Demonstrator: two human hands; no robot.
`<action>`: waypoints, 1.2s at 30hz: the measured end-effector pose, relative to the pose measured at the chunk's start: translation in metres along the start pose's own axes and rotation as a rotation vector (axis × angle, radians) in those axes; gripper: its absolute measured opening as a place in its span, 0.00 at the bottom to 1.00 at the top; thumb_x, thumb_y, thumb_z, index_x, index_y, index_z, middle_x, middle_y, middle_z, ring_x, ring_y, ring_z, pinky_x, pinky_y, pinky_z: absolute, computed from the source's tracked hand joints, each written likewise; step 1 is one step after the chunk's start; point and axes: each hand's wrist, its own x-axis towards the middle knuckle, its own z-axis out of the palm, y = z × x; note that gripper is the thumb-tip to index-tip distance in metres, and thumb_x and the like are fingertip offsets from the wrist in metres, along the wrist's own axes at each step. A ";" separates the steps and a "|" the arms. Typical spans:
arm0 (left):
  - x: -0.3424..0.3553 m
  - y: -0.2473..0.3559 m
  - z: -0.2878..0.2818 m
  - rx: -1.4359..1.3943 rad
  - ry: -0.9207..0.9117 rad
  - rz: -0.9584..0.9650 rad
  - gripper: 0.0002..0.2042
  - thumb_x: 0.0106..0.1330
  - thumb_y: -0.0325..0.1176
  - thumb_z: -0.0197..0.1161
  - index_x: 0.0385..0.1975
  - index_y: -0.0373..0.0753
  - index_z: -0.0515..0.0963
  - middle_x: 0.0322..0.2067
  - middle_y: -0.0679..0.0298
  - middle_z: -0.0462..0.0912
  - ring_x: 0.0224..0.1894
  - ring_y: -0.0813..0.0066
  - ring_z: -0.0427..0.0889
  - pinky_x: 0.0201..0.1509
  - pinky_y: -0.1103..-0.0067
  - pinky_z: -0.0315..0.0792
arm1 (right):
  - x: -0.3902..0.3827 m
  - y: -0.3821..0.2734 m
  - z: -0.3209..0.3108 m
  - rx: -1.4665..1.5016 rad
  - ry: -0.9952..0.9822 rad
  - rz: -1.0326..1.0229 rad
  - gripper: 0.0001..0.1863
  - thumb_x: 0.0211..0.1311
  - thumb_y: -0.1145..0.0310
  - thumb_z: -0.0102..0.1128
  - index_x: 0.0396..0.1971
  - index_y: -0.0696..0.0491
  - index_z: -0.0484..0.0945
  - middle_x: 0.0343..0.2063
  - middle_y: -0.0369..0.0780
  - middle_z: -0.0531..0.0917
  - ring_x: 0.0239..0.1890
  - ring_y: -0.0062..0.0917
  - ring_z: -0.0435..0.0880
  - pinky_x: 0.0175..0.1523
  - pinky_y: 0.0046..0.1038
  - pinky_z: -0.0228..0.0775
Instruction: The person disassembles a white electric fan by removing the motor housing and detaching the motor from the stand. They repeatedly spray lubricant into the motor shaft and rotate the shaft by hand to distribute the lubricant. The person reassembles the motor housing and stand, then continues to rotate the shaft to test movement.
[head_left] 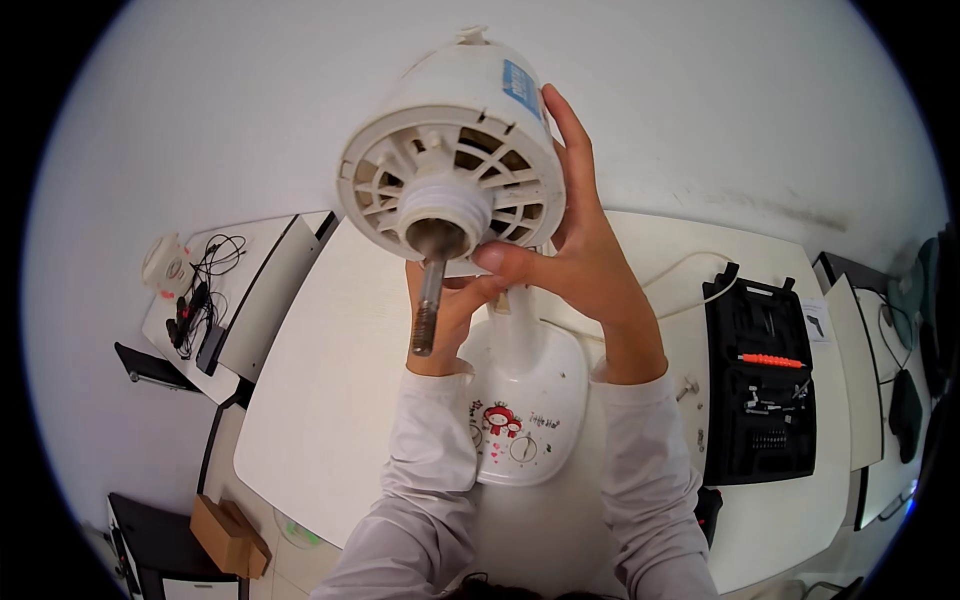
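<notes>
A white electric fan with no blades or guard stands on the table, its motor housing (445, 90) tipped up and facing me. A threaded metal shaft (427, 310) sticks out of the collar in the middle of the slotted front. My right hand (592, 250) is closed around the housing's right side, thumb beside the collar. From below, my left hand (452, 322) grips the housing's underside near the neck; most of its fingers are hidden. Beneath both hands are the white post (515, 335) and the rounded base (560, 420) with a knob and red cartoon figures.
On the right of the white table (320, 400) lies an open black tool case (735, 335) with an orange flexible tool (773, 360) and small bits. Small metal parts (688, 386) lie beside it. A white cord (690, 262) runs behind. Black cables (205, 295) cover a left side table.
</notes>
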 end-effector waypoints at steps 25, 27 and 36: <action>0.005 0.019 0.010 -0.073 -0.090 -0.148 0.18 0.48 0.22 0.69 0.40 0.30 0.75 0.38 0.59 0.80 0.43 0.74 0.77 0.48 0.78 0.71 | -0.003 0.006 -0.016 -0.008 0.002 0.198 0.64 0.36 0.65 0.74 0.66 0.47 0.30 0.63 0.51 0.51 0.61 0.41 0.62 0.61 0.39 0.58; 0.005 0.018 0.011 -0.098 -0.074 -0.161 0.18 0.48 0.22 0.69 0.41 0.29 0.74 0.38 0.59 0.80 0.43 0.73 0.77 0.49 0.77 0.71 | -0.002 0.008 -0.013 -0.007 0.033 0.168 0.63 0.36 0.65 0.74 0.66 0.48 0.32 0.62 0.50 0.52 0.59 0.40 0.64 0.60 0.39 0.60; 0.006 0.015 0.012 -0.076 -0.055 -0.144 0.17 0.49 0.22 0.68 0.40 0.29 0.75 0.40 0.58 0.79 0.45 0.72 0.77 0.50 0.76 0.71 | -0.007 0.025 -0.006 -0.002 0.104 0.033 0.54 0.45 0.66 0.68 0.65 0.51 0.38 0.59 0.46 0.59 0.55 0.35 0.69 0.55 0.33 0.67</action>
